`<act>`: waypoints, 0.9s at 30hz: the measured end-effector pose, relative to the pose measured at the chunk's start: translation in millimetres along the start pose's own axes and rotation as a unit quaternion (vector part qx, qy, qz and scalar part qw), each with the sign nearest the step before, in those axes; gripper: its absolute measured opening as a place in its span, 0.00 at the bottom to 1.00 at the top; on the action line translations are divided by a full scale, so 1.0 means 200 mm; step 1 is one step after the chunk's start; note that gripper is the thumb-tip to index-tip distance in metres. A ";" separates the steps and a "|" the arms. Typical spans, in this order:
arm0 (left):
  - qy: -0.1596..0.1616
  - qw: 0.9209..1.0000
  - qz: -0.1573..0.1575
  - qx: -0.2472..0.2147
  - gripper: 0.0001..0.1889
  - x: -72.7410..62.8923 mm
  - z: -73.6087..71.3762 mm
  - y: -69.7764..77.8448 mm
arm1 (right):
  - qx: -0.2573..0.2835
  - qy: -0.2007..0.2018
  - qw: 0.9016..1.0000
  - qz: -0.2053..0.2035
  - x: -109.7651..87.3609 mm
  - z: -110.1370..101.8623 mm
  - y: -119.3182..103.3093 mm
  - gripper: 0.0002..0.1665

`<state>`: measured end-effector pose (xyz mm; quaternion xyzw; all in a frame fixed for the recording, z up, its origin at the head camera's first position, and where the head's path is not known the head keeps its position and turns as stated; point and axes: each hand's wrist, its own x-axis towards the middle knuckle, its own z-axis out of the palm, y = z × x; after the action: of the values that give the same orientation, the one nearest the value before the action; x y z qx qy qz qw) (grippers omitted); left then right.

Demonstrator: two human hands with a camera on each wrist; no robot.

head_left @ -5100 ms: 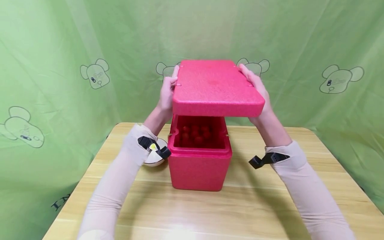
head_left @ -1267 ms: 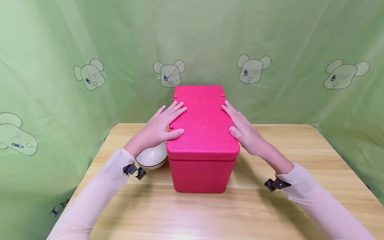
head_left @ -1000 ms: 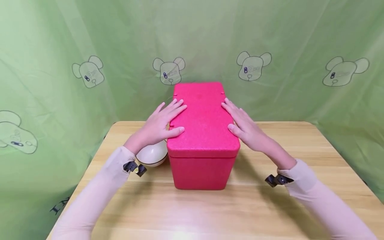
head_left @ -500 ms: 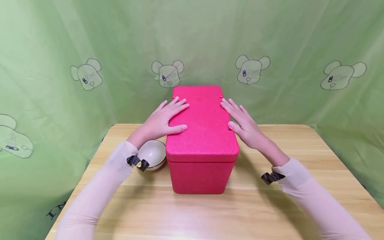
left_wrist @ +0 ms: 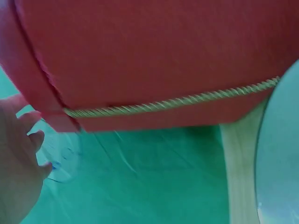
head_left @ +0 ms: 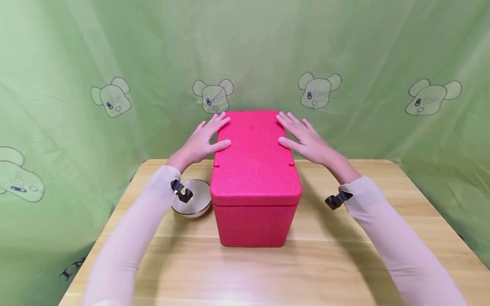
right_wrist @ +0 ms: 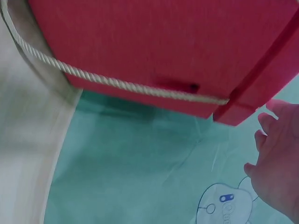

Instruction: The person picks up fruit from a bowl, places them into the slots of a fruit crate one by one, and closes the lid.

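Observation:
A red foam box [head_left: 255, 227] stands on the table with its red lid [head_left: 254, 174] seated on top, so its inside is hidden. My left hand [head_left: 200, 142] rests on the lid's left edge near the far end, fingers straight and spread. Across from it, my right hand [head_left: 308, 142] touches the right edge in much the same way. Neither hand grips anything. In the left wrist view a twisted rope [left_wrist: 173, 103] runs along the box's side; another rope [right_wrist: 121, 85] shows on the opposite side in the right wrist view.
A white bowl [head_left: 197, 199] with a dark rim sits left of the box, under my left forearm. The wooden table [head_left: 344, 272] extends around the box. Behind it hangs a green curtain [head_left: 260, 51] printed with bear heads.
About five seconds ago both hands held the lid above the box, showing red round things inside. The lid is now on. Lately both hands slid along it toward the far end.

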<state>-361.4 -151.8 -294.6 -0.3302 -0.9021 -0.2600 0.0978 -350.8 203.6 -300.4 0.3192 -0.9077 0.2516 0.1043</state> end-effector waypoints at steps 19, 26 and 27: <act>-0.020 1.000 0.000 0.009 0.37 0.10 0.03 -0.05 | 0.034 -0.035 0.999 0.018 0.13 -0.02 0.09 0.41; -0.009 1.000 -0.004 0.023 0.37 0.13 0.03 -0.05 | 0.013 -0.029 0.999 0.019 0.14 -0.04 0.10 0.41; -0.005 1.000 -0.008 0.030 0.37 0.13 0.02 -0.05 | 0.006 -0.029 0.999 0.020 0.13 -0.04 0.10 0.42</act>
<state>-387.9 -141.6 -293.4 -0.3215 -0.9125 -0.2319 0.1013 -384.1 207.1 -291.7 0.3091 -0.9151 0.2491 0.0709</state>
